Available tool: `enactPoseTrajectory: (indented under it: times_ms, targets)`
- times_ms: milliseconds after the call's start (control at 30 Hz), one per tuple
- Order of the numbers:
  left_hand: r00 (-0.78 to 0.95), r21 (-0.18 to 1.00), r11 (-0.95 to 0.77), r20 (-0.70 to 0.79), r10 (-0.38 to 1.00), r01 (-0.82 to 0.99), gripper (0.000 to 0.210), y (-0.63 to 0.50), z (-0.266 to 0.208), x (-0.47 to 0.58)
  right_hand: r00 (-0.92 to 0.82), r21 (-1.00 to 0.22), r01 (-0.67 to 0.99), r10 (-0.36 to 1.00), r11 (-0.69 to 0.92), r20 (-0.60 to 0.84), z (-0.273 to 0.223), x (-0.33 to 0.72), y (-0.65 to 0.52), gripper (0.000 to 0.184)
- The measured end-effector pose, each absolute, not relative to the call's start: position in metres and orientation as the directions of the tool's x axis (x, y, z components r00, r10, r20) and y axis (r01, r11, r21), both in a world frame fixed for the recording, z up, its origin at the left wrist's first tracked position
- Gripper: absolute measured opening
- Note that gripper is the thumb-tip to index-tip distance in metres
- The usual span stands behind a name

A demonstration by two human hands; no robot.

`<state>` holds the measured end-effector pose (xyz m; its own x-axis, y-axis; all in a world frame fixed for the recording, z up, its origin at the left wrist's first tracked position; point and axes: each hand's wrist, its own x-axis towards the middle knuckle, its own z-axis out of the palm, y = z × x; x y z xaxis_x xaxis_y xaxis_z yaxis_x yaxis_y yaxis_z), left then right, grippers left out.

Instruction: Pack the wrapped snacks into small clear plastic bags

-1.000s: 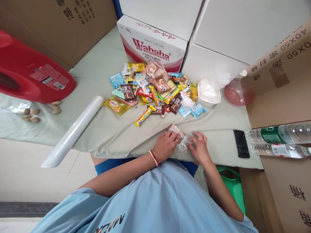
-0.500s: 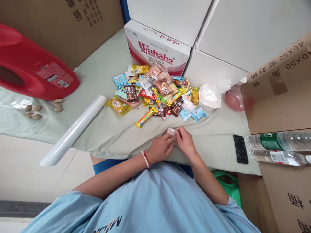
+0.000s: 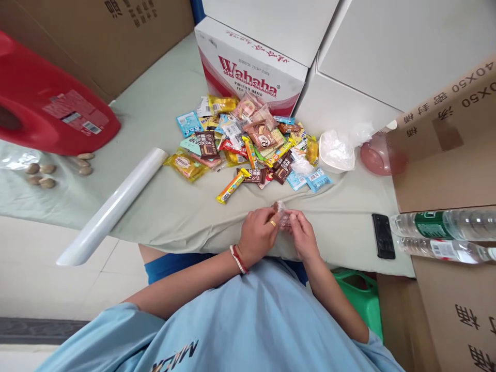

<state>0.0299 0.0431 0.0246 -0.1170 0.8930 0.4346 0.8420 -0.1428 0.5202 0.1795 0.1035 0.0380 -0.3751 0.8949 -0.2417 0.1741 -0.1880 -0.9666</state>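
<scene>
Close to the table's front edge, my left hand (image 3: 259, 229) and my right hand (image 3: 304, 235) both pinch a small crinkled clear plastic wrapper (image 3: 284, 218). The left fingers are curled over its left side; the right thumb and finger grip its right side. What is inside the plastic, if anything, I cannot make out. Just beyond the hands lies a pile of packaged snacks (image 3: 260, 138), brown, yellow, blue and pink. A yellow-orange snack stick (image 3: 233, 186) lies at the pile's near edge, and a blue packet (image 3: 319, 180) at its right.
A white bowl (image 3: 336, 160) stuffed with clear plastic stands right of the pile. A white roll (image 3: 116, 204) and a red jug (image 3: 58, 103) lie left. A phone (image 3: 383, 236) and water bottles (image 3: 445, 226) are at right. Behind stands a Wahaha carton (image 3: 251, 67).
Both hands have shifted slightly right, and more of the clear plastic wrapper shows between them. My right hand has turned and moved a little away from the left.
</scene>
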Motion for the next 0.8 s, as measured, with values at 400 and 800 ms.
enactPoseTrajectory:
  times_ms: [400, 800]
  targets:
    - [0.549, 0.260, -0.771, 0.574, 0.608, 0.582, 0.022, 0.044, 0.018, 0.061, -0.214, -0.903, 0.119, 0.878, -0.412, -0.428, 0.028, 0.211, 0.093, 0.055]
    - [0.206, 0.499, -0.407, 0.408, 0.889, 0.765, 0.033, 0.009, 0.003, -0.054, 0.189, -0.999, -0.034, 0.982, -0.003, -0.009, 0.082, 0.338, 0.267, 0.043]
